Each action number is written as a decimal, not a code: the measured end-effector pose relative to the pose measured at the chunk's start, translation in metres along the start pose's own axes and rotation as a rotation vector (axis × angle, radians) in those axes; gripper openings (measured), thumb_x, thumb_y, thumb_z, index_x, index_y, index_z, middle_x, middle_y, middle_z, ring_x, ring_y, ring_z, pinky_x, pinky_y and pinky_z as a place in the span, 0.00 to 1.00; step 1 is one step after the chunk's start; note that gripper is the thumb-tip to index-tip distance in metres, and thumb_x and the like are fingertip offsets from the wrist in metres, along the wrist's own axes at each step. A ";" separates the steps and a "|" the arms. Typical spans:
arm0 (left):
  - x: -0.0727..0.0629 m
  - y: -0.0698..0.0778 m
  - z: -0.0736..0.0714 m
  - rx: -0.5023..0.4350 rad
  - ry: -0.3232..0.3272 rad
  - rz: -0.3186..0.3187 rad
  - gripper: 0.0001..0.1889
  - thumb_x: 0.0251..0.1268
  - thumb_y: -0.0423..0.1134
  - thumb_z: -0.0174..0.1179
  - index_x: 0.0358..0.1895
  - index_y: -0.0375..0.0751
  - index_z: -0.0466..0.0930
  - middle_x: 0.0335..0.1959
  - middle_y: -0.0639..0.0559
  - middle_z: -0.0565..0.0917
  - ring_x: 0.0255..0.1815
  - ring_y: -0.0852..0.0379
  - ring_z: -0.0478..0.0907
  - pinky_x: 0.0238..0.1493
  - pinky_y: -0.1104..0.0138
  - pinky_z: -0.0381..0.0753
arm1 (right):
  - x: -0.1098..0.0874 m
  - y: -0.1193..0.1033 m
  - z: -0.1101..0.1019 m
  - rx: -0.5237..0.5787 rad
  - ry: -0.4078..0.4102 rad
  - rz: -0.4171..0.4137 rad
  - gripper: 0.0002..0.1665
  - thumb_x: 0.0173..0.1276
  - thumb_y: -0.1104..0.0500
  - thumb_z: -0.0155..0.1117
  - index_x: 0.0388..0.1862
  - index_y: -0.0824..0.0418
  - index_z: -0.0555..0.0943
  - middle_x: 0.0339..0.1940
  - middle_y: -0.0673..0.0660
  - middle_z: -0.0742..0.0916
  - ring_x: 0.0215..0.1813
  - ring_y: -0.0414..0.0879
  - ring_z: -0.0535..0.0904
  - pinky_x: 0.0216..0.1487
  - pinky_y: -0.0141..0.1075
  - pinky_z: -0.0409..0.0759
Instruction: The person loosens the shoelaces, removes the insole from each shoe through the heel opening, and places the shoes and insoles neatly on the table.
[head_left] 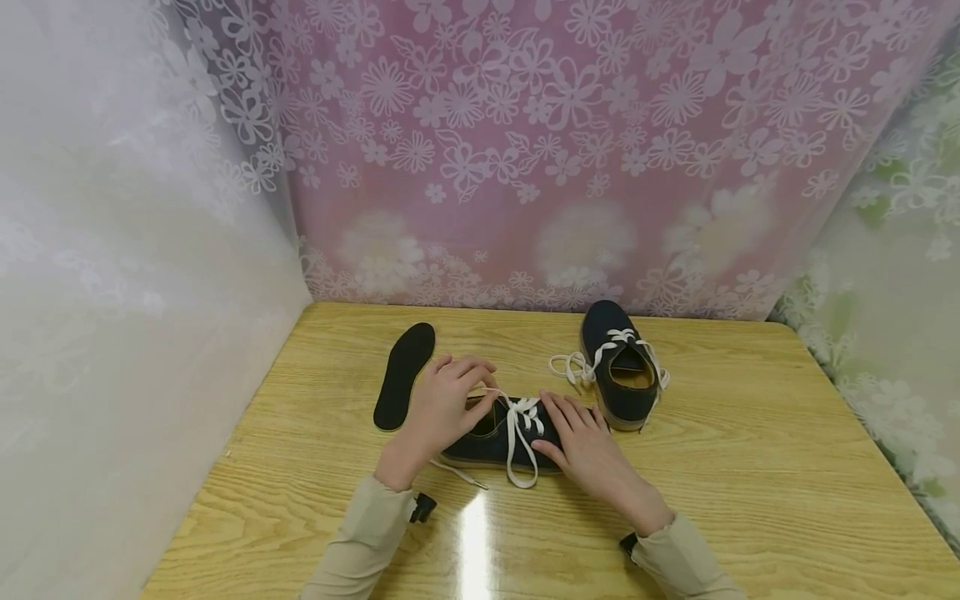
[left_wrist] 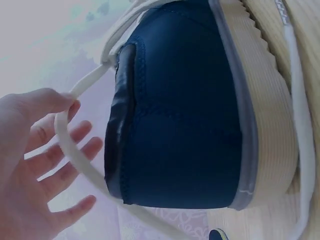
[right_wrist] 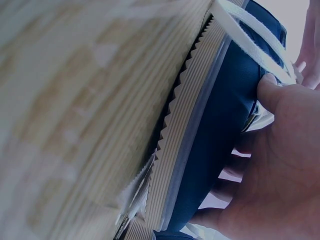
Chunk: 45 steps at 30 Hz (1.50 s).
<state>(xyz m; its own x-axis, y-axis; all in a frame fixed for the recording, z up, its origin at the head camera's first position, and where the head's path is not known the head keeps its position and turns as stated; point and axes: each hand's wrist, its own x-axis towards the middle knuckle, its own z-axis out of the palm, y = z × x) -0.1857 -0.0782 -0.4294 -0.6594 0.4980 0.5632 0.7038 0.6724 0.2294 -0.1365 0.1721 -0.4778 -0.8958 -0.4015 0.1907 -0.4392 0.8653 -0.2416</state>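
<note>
A dark navy sneaker point(head_left: 480, 450) lies sideways on the table, its toe toward the right. Between thumb and index finger, my left hand point(head_left: 441, 407) pinches a white shoelace point(left_wrist: 82, 167) above the shoe opening; the other fingers are spread. A bow loop point(head_left: 522, 479) of the lace hangs down the near side of the shoe. My right hand point(head_left: 588, 450) rests over the toe part, fingers laid across the top and the thumb point(right_wrist: 270, 92) on the upper close to the laces. One lace end point(head_left: 472, 481) trails on the table beside the heel.
Behind and to the right stands a second navy sneaker point(head_left: 607, 321), its white laces point(head_left: 573, 367) loose at the side. A black insole point(head_left: 405, 375) lies at the back left of the wooden table point(head_left: 750, 467). Floral curtains point(head_left: 487, 167) close off the back and both sides.
</note>
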 end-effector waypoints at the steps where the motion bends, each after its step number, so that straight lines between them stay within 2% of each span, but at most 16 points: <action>1: 0.000 0.000 0.001 -0.001 -0.024 -0.001 0.04 0.66 0.43 0.70 0.37 0.51 0.84 0.51 0.55 0.86 0.50 0.54 0.84 0.64 0.44 0.75 | 0.000 0.000 0.000 -0.001 0.000 0.000 0.45 0.74 0.43 0.62 0.81 0.62 0.60 0.75 0.64 0.71 0.74 0.65 0.66 0.69 0.67 0.64; 7: -0.003 0.002 0.008 -0.013 -0.142 0.002 0.08 0.67 0.47 0.69 0.44 0.52 0.85 0.55 0.54 0.84 0.53 0.54 0.83 0.66 0.44 0.72 | 0.000 0.001 0.000 -0.004 -0.010 -0.003 0.45 0.75 0.42 0.61 0.81 0.62 0.60 0.76 0.64 0.71 0.75 0.65 0.66 0.69 0.68 0.64; 14: -0.003 0.005 0.011 -0.019 -0.168 0.010 0.14 0.66 0.45 0.69 0.53 0.54 0.85 0.56 0.54 0.83 0.54 0.55 0.82 0.67 0.47 0.71 | 0.000 0.002 0.001 -0.001 -0.012 -0.004 0.44 0.75 0.43 0.61 0.81 0.62 0.60 0.76 0.64 0.71 0.75 0.65 0.66 0.69 0.68 0.63; 17: -0.004 0.006 0.011 -0.032 -0.167 0.014 0.13 0.66 0.44 0.69 0.52 0.55 0.86 0.56 0.55 0.83 0.55 0.56 0.81 0.68 0.47 0.70 | 0.001 0.002 0.001 -0.001 -0.006 -0.006 0.44 0.75 0.43 0.61 0.81 0.62 0.60 0.76 0.64 0.71 0.75 0.65 0.66 0.69 0.68 0.64; 24: -0.003 0.006 0.012 -0.013 -0.134 0.011 0.03 0.66 0.46 0.68 0.40 0.56 0.88 0.52 0.57 0.85 0.49 0.58 0.83 0.68 0.49 0.72 | 0.001 0.001 0.001 -0.003 -0.002 -0.002 0.44 0.75 0.43 0.61 0.81 0.62 0.60 0.76 0.63 0.71 0.75 0.65 0.66 0.68 0.67 0.64; 27: -0.002 0.006 0.011 -0.002 -0.105 0.022 0.02 0.67 0.45 0.68 0.39 0.55 0.88 0.50 0.58 0.86 0.49 0.58 0.83 0.67 0.48 0.72 | 0.001 0.001 0.001 0.002 -0.007 0.003 0.45 0.75 0.42 0.61 0.81 0.62 0.60 0.76 0.63 0.71 0.75 0.65 0.66 0.69 0.67 0.64; 37: 0.001 0.000 0.000 0.009 0.063 0.064 0.03 0.63 0.42 0.71 0.38 0.51 0.88 0.45 0.57 0.87 0.46 0.58 0.85 0.61 0.49 0.78 | 0.000 0.001 0.001 -0.007 -0.002 0.001 0.45 0.74 0.42 0.62 0.81 0.62 0.60 0.76 0.64 0.71 0.75 0.65 0.66 0.69 0.67 0.64; 40: 0.001 -0.002 -0.003 0.003 0.086 0.057 0.04 0.63 0.42 0.71 0.38 0.51 0.88 0.44 0.58 0.88 0.44 0.58 0.85 0.60 0.50 0.78 | 0.001 0.001 0.000 -0.007 0.003 -0.002 0.45 0.74 0.43 0.62 0.80 0.62 0.61 0.75 0.64 0.72 0.74 0.65 0.66 0.69 0.67 0.64; 45: 0.000 -0.005 -0.009 0.008 0.070 0.026 0.04 0.65 0.44 0.69 0.39 0.53 0.88 0.43 0.59 0.88 0.43 0.57 0.85 0.64 0.52 0.76 | 0.001 0.002 0.002 -0.003 0.002 -0.001 0.45 0.74 0.42 0.62 0.81 0.62 0.61 0.76 0.63 0.71 0.75 0.65 0.66 0.69 0.67 0.63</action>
<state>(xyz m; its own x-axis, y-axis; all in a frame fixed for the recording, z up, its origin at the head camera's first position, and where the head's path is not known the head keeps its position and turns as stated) -0.1864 -0.0867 -0.4233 -0.6206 0.4760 0.6232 0.7180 0.6643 0.2076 -0.1380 0.1728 -0.4795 -0.8950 -0.4020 0.1932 -0.4403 0.8655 -0.2386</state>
